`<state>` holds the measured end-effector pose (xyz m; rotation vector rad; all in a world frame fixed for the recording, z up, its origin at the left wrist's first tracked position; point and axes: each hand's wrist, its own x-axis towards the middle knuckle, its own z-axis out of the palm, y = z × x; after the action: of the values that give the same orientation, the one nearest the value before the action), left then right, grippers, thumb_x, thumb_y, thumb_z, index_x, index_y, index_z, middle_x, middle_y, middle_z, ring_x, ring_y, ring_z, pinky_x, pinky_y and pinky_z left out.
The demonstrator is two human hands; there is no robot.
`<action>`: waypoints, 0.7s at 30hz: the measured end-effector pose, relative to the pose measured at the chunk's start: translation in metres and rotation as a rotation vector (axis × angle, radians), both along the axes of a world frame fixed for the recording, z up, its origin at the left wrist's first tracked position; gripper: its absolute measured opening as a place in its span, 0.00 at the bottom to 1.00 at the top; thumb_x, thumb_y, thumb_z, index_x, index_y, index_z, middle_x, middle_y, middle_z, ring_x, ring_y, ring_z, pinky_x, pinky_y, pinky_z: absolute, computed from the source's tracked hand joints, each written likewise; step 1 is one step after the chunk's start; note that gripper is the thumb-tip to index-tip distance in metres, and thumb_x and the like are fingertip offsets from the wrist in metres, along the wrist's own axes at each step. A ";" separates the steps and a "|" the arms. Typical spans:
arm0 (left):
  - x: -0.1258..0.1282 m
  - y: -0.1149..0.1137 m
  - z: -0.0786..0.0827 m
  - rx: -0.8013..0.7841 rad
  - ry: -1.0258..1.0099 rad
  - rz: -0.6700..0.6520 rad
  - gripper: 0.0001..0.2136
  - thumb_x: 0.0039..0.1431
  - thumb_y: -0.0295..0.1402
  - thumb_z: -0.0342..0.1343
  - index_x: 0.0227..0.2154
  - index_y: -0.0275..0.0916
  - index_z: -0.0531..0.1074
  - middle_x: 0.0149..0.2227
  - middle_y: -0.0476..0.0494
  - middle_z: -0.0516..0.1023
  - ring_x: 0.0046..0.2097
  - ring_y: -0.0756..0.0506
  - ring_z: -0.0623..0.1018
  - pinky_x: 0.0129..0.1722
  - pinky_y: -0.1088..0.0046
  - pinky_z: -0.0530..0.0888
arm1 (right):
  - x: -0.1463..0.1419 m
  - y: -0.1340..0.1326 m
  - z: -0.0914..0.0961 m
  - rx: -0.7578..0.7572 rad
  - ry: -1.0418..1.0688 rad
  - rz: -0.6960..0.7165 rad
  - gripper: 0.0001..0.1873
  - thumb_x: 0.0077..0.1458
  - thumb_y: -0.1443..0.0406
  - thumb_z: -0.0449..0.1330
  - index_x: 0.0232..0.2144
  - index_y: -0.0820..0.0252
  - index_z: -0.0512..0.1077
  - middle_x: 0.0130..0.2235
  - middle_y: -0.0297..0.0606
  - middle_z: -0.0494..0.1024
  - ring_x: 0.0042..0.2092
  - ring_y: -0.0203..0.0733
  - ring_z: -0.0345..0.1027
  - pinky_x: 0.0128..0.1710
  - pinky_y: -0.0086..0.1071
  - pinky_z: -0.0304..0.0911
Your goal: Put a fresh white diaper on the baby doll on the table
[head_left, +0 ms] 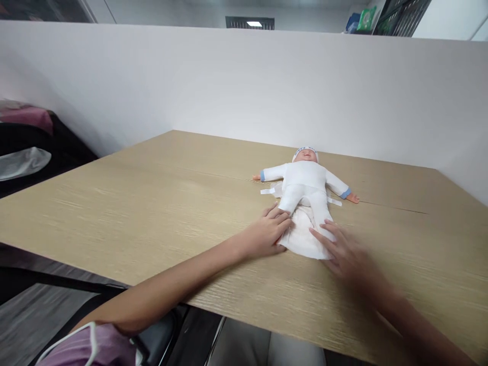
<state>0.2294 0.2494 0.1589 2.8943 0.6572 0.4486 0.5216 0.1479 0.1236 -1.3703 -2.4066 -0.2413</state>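
A baby doll (305,182) in a white suit and cap lies on its back on the wooden table (152,203), arms spread. A white diaper (303,238) is spread under its legs and out toward me. My left hand (267,233) rests on the diaper's left edge beside the doll's leg, fingers curled on the fabric. My right hand (343,251) lies flat on the diaper's right front corner, fingers stretched out, somewhat blurred by motion.
White partition walls (267,91) close off the table at the back and right. A dark seat with pink and grey cloth (23,147) stands at the left. A face mask (76,345) hangs at the lower left near my body.
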 end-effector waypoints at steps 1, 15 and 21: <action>0.002 0.000 -0.001 0.004 0.002 0.016 0.17 0.65 0.36 0.63 0.54 0.36 0.75 0.57 0.31 0.78 0.64 0.30 0.71 0.72 0.44 0.60 | 0.000 0.001 0.001 0.001 0.013 -0.022 0.26 0.70 0.64 0.54 0.68 0.53 0.72 0.63 0.51 0.77 0.67 0.59 0.68 0.64 0.53 0.69; 0.071 0.127 0.036 -0.782 -0.720 0.243 0.18 0.63 0.50 0.61 0.38 0.37 0.76 0.45 0.37 0.82 0.54 0.33 0.77 0.62 0.55 0.70 | 0.007 0.150 0.057 -0.126 0.769 -0.376 0.24 0.70 0.46 0.50 0.38 0.57 0.75 0.44 0.48 0.82 0.49 0.55 0.74 0.58 0.48 0.67; 0.079 0.136 0.015 -0.988 -0.756 0.219 0.30 0.62 0.61 0.61 0.44 0.34 0.77 0.37 0.35 0.85 0.49 0.36 0.82 0.56 0.58 0.75 | 0.005 0.179 0.046 -0.288 0.918 -0.378 0.30 0.68 0.44 0.54 0.48 0.62 0.80 0.50 0.49 0.86 0.54 0.54 0.77 0.60 0.48 0.69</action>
<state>0.3088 0.3858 0.1736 1.5754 0.7512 0.8625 0.5265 0.3267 0.1695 -1.5779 -1.4492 0.5524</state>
